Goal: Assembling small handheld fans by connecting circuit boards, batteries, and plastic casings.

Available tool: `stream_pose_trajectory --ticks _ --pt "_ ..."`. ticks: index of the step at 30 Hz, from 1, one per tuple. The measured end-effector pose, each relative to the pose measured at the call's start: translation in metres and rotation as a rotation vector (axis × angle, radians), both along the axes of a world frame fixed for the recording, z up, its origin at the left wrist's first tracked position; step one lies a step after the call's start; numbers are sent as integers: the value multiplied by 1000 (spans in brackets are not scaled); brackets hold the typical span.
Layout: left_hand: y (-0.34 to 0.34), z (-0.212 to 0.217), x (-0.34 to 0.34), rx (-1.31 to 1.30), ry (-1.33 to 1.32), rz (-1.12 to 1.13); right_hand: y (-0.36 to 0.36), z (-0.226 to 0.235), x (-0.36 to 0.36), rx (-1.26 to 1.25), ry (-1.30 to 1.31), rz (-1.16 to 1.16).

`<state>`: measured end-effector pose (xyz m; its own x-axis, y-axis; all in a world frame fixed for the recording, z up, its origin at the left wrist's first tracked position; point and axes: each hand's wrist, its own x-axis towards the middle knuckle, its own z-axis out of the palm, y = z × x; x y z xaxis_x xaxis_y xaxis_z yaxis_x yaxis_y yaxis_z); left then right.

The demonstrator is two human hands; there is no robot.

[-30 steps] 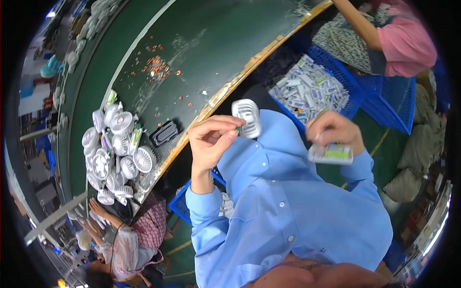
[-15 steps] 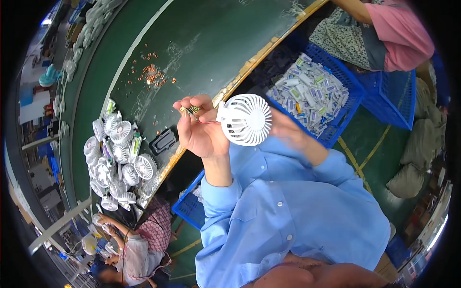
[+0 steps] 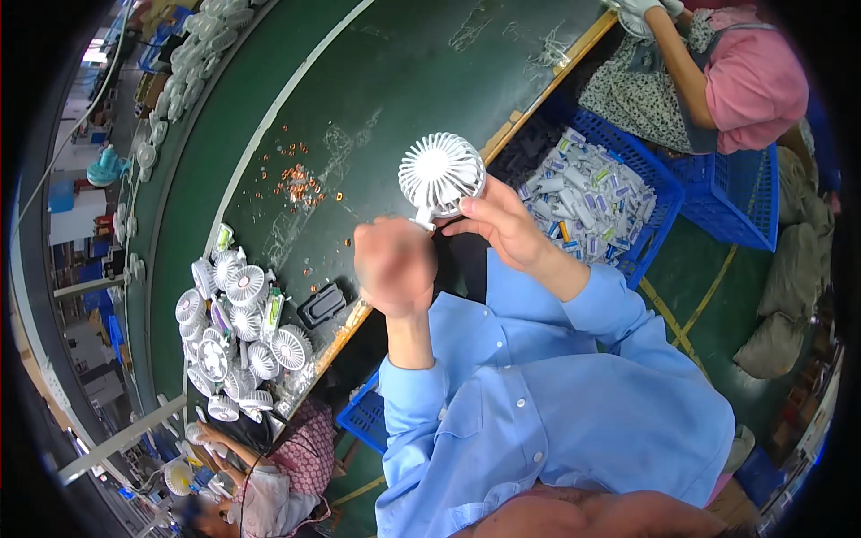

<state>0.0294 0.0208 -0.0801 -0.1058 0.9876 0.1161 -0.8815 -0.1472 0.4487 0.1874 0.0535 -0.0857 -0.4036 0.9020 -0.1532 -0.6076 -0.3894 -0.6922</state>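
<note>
A small white fan head (image 3: 439, 175) with a ribbed round cage is held up over the table's near edge. My right hand (image 3: 509, 229) grips its lower right rim, thumb on the cage and the other fingers behind. My left hand (image 3: 396, 267) is closed at the fan's short neck (image 3: 425, 218), its back toward the view and smeared. The small circuit board seen there earlier is hidden now. Nearest on the table, left of my left hand, lies a dark plastic tray-like piece (image 3: 323, 305).
A heap of white fans (image 3: 242, 332) covers the table's left end. Small copper-coloured rings (image 3: 300, 186) lie scattered on the green tabletop (image 3: 386, 85). On my right a blue crate (image 3: 659, 224) holds many white parts. Co-workers sit at far right (image 3: 753, 81) and lower left (image 3: 278, 484).
The fan head has moved up and left and tilted. My right hand has come around its rim from behind, and my left hand has turned over, hiding the circuit board.
</note>
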Motion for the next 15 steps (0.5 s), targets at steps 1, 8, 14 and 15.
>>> stream_pose_trajectory --ticks 1,8,14,15 --pt "0 -1 4 -34 65 27 2 0 0 56 -26 -28" --pt "9 -15 21 48 495 51 21 -20 7 -29 -17 -52" --pt "11 11 7 370 1483 334 67 -48 26 -186 72 -203" --pt "7 13 -9 288 1583 438 84 -50 35 -166 18 -195"
